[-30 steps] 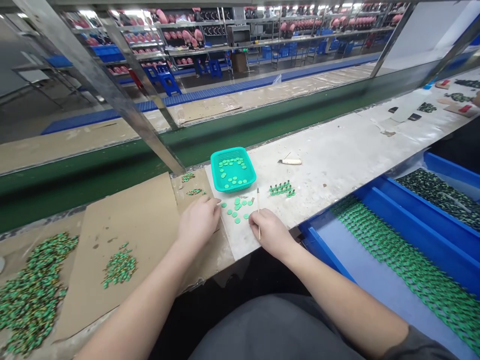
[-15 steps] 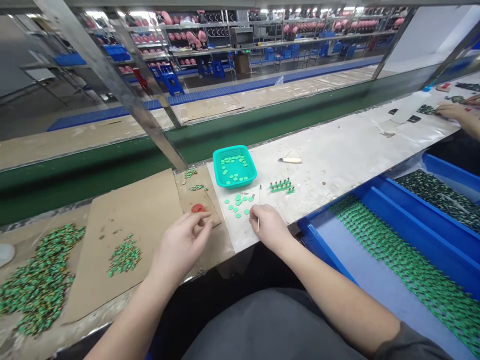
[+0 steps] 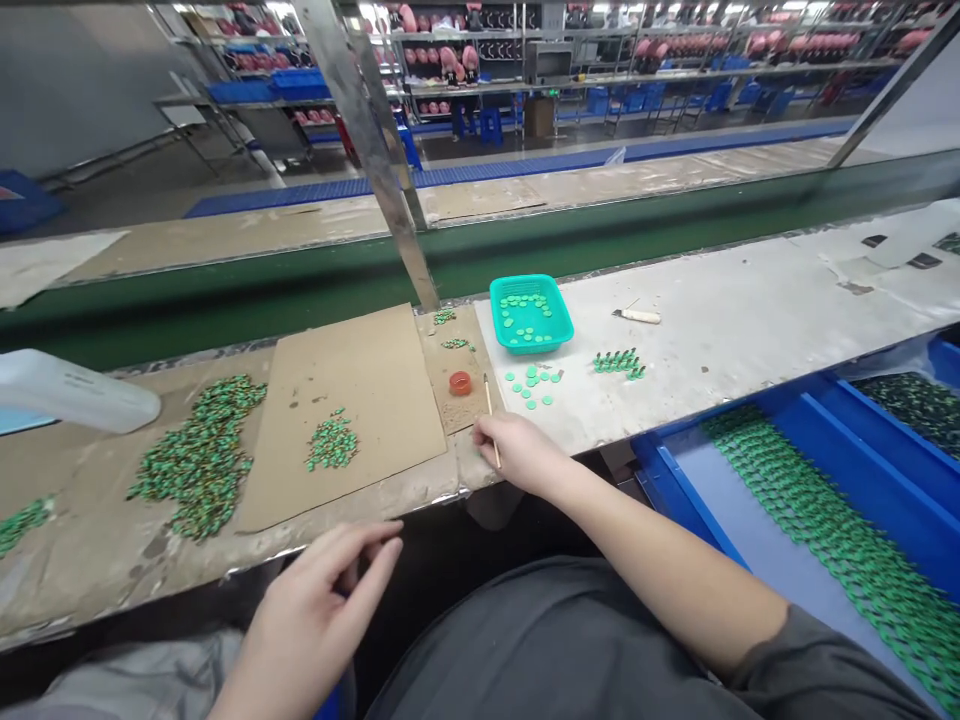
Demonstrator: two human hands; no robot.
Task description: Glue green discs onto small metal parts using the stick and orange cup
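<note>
My right hand point(image 3: 517, 452) grips a thin paintbrush point(image 3: 490, 405), its dark tip pointing up and away, at the table's front edge. Just beyond it is a small round red-orange pot point(image 3: 460, 383). Several flat green discs point(image 3: 532, 382) lie on the white sheet to its right. Below the table's edge, my left hand point(image 3: 322, 600) hovers over my lap; its thumb and forefinger are slightly apart, with nothing visible between them. On the cardboard point(image 3: 367, 370) beyond it lies a small pile of green and gold pieces point(image 3: 332, 440).
A teal basket point(image 3: 532, 345) holds more discs. Standing green pieces point(image 3: 619, 363) and a wooden-handled knife point(image 3: 637, 316) are to its right. A larger pile point(image 3: 202, 455) and a white bottle point(image 3: 82, 390) lie left. Blue bins point(image 3: 694, 500) hold rows of green parts.
My view has turned left. My left hand has drawn back from beside the red-orange pot to below the table edge. My right hand, still with the paintbrush, has shifted left, closer to the pot.
</note>
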